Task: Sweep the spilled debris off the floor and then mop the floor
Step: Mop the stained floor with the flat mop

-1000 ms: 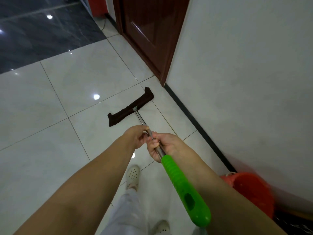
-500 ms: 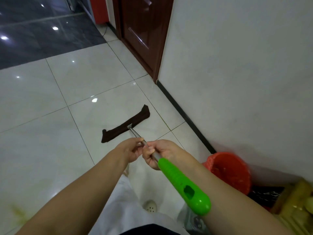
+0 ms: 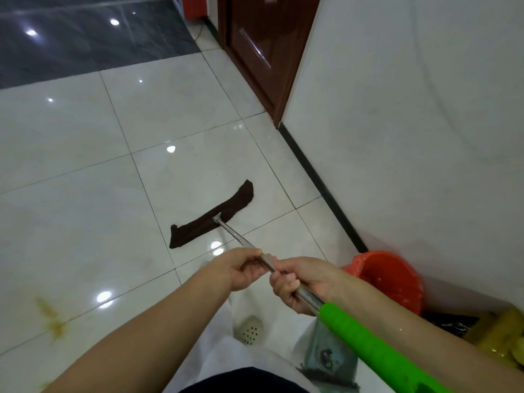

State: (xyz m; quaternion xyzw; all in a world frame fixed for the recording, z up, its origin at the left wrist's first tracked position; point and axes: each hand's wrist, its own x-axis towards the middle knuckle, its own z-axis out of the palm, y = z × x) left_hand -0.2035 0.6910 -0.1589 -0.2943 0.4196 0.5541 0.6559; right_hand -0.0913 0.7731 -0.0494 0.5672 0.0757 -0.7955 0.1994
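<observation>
Both hands hold the mop over the white tiled floor.

The left hand (image 3: 241,269) curls its grip around the metal shaft of the mop (image 3: 241,242), and the right hand (image 3: 300,282) wraps tightly around the same shaft just nearer, above the green handle sleeve (image 3: 368,340). The dark mop head (image 3: 212,215) lies flat on the floor (image 3: 85,180), left of the wall's black skirting. A yellowish stain (image 3: 51,319) marks the tiles at near left. A red bucket (image 3: 391,282) stands by the wall at right.

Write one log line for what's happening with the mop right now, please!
phase: mopping | left hand: grips mop handle | right hand: grips handle | mop head: flat on floor | yellow stain: unmopped
</observation>
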